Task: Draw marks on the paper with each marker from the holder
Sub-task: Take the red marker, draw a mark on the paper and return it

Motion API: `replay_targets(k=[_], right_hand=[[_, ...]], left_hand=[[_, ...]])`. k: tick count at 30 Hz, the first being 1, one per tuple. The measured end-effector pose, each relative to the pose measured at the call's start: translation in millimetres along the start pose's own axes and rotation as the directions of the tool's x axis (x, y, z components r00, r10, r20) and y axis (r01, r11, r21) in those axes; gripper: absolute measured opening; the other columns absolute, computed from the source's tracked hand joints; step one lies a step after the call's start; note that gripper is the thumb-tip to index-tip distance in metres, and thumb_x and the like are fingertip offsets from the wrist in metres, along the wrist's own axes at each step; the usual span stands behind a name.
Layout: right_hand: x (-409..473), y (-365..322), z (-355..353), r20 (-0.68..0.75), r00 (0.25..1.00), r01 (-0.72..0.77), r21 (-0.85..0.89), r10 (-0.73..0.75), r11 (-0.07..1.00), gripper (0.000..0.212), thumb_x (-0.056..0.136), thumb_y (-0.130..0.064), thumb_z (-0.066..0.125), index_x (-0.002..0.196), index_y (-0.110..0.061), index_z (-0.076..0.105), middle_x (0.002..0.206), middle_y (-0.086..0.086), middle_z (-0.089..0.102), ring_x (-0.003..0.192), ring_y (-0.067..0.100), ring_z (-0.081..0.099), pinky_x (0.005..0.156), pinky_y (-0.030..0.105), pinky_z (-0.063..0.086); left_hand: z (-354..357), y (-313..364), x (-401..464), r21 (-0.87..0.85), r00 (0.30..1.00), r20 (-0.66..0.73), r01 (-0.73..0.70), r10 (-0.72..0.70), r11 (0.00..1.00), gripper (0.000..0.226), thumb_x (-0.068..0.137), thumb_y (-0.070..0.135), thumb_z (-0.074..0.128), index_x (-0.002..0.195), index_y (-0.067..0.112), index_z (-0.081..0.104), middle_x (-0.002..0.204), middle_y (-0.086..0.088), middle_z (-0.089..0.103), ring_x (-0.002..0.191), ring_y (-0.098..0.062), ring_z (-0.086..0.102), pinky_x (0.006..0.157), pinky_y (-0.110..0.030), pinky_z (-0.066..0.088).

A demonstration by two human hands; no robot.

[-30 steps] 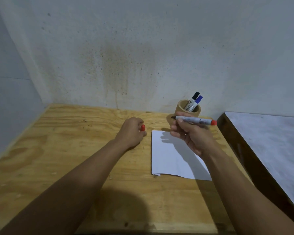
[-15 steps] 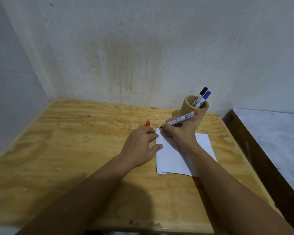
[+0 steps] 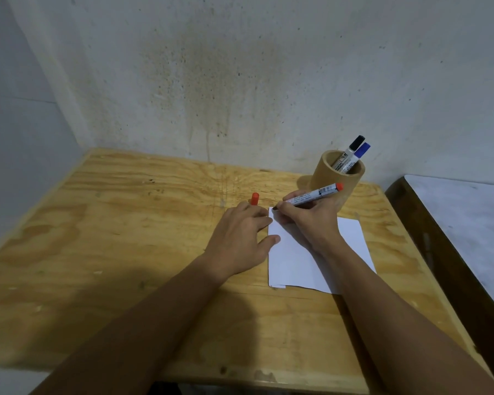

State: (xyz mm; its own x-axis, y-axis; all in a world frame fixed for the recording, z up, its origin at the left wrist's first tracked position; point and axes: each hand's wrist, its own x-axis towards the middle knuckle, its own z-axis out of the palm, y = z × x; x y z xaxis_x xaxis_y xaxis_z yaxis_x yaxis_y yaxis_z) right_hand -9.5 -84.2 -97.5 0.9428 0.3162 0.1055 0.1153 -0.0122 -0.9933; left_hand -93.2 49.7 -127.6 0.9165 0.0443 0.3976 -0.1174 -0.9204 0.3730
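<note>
A white paper (image 3: 351,240) lies on the wooden table, right of centre. My right hand (image 3: 311,220) grips the uncapped red marker (image 3: 314,195), its tip down at the paper's far left corner and its red end pointing at the holder. My left hand (image 3: 240,238) rests flat beside the paper, thumb on its left edge, with the red cap (image 3: 254,198) sticking out between the fingers. The round wooden holder (image 3: 325,181) stands behind the paper and contains a black-capped marker (image 3: 351,151) and a blue-capped marker (image 3: 360,151).
The plywood table (image 3: 126,238) sits in a corner, with stained walls behind it and to the left. A second, white-topped surface (image 3: 468,223) with a dark edge stands close on the right, past a narrow gap.
My right hand has come down from above the paper and set the marker tip at the far left corner. My left hand, with the cap, has slid right to the paper's edge.
</note>
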Motion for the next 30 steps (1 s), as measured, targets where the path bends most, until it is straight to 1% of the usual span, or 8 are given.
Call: replay_targets(k=[5, 7, 13, 16, 20, 25, 28, 30], right_hand=[[-0.2, 1.5, 0.3, 0.016, 1.0, 0.009, -0.008, -0.009, 1.0, 0.009, 0.082, 0.014, 0.066, 0.087, 0.02, 0.061, 0.073, 0.017, 0.061, 0.055, 0.007, 0.064, 0.056, 0.019, 0.056], [0.0, 2.7, 0.8, 0.019, 1.0, 0.008, 0.006, -0.008, 1.0, 0.008, 0.082, 0.014, 0.066, 0.086, 0.019, 0.061, 0.072, 0.017, 0.061, 0.055, 0.008, 0.064, 0.056, 0.02, 0.057], [2.6, 6.6, 0.4, 0.024, 1.0, 0.019, -0.035, -0.018, 0.999, 0.009, 0.082, 0.01, 0.069, 0.086, 0.015, 0.063, 0.072, 0.017, 0.063, 0.062, 0.014, 0.066, 0.061, 0.024, 0.059], [2.7, 6.1, 1.3, 0.034, 0.999, 0.02, -0.024, -0.02, 0.999, 0.007, 0.083, 0.013, 0.066, 0.087, 0.017, 0.062, 0.071, 0.016, 0.061, 0.057, 0.008, 0.065, 0.058, 0.019, 0.057], [3.3, 5.7, 0.5, 0.053, 0.998, 0.045, -0.078, -0.041, 0.996, 0.007, 0.08, 0.014, 0.067, 0.082, 0.018, 0.061, 0.068, 0.016, 0.061, 0.056, 0.013, 0.063, 0.056, 0.023, 0.057], [3.9, 6.5, -1.7, 0.046, 0.998, 0.054, -0.146, -0.048, 0.988, 0.007, 0.079, 0.01, 0.07, 0.081, 0.013, 0.063, 0.068, 0.013, 0.064, 0.059, 0.011, 0.066, 0.058, 0.024, 0.059], [4.0, 6.9, -2.6, 0.024, 0.998, 0.058, -0.127, -0.056, 0.99, 0.008, 0.079, 0.009, 0.069, 0.081, 0.014, 0.063, 0.07, 0.015, 0.065, 0.062, 0.014, 0.066, 0.059, 0.025, 0.058], [4.9, 4.0, -4.4, -0.027, 0.998, 0.048, -0.094, -0.051, 0.994, 0.01, 0.08, 0.007, 0.07, 0.084, 0.013, 0.064, 0.076, 0.019, 0.065, 0.067, 0.017, 0.066, 0.061, 0.025, 0.056]], left_hand=[[-0.7, 0.4, 0.8, -0.009, 1.0, 0.001, 0.009, -0.009, 1.0, 0.045, 0.084, 0.044, 0.06, 0.118, 0.014, 0.065, 0.125, -0.001, 0.063, 0.117, -0.018, 0.048, 0.098, -0.038, 0.039], [-0.9, 0.2, 0.7, -0.008, 1.0, 0.003, 0.008, -0.008, 1.0, 0.046, 0.084, 0.044, 0.06, 0.117, 0.014, 0.065, 0.124, -0.001, 0.063, 0.116, -0.018, 0.048, 0.098, -0.038, 0.039], [-1.5, 1.3, 0.4, -0.006, 1.0, -0.004, 0.003, -0.003, 1.0, 0.046, 0.084, 0.043, 0.06, 0.118, 0.013, 0.064, 0.124, -0.001, 0.064, 0.115, -0.018, 0.049, 0.097, -0.038, 0.039], [-1.3, 1.2, 0.4, -0.008, 1.0, -0.005, 0.006, -0.006, 1.0, 0.045, 0.083, 0.044, 0.061, 0.118, 0.014, 0.064, 0.124, -0.001, 0.064, 0.115, -0.018, 0.049, 0.097, -0.038, 0.039], [-0.6, 1.2, 0.1, -0.013, 1.0, -0.007, 0.011, -0.011, 1.0, 0.045, 0.083, 0.044, 0.061, 0.119, 0.016, 0.064, 0.123, 0.001, 0.064, 0.114, -0.017, 0.049, 0.097, -0.037, 0.039], [-0.2, 1.3, 0.1, -0.014, 1.0, -0.02, 0.006, -0.007, 1.0, 0.045, 0.082, 0.044, 0.062, 0.118, 0.015, 0.064, 0.123, 0.0, 0.065, 0.113, -0.017, 0.049, 0.096, -0.037, 0.039], [-0.2, 2.2, 0.2, -0.014, 1.0, -0.016, 0.019, -0.019, 1.0, 0.047, 0.082, 0.045, 0.062, 0.119, 0.016, 0.064, 0.124, 0.001, 0.064, 0.114, -0.016, 0.049, 0.097, -0.036, 0.039], [-1.6, 2.8, 1.9, -0.055, 0.998, -0.014, 0.056, -0.057, 0.997, 0.047, 0.079, 0.044, 0.067, 0.116, 0.015, 0.065, 0.121, 0.001, 0.065, 0.112, -0.015, 0.051, 0.095, -0.035, 0.042]])
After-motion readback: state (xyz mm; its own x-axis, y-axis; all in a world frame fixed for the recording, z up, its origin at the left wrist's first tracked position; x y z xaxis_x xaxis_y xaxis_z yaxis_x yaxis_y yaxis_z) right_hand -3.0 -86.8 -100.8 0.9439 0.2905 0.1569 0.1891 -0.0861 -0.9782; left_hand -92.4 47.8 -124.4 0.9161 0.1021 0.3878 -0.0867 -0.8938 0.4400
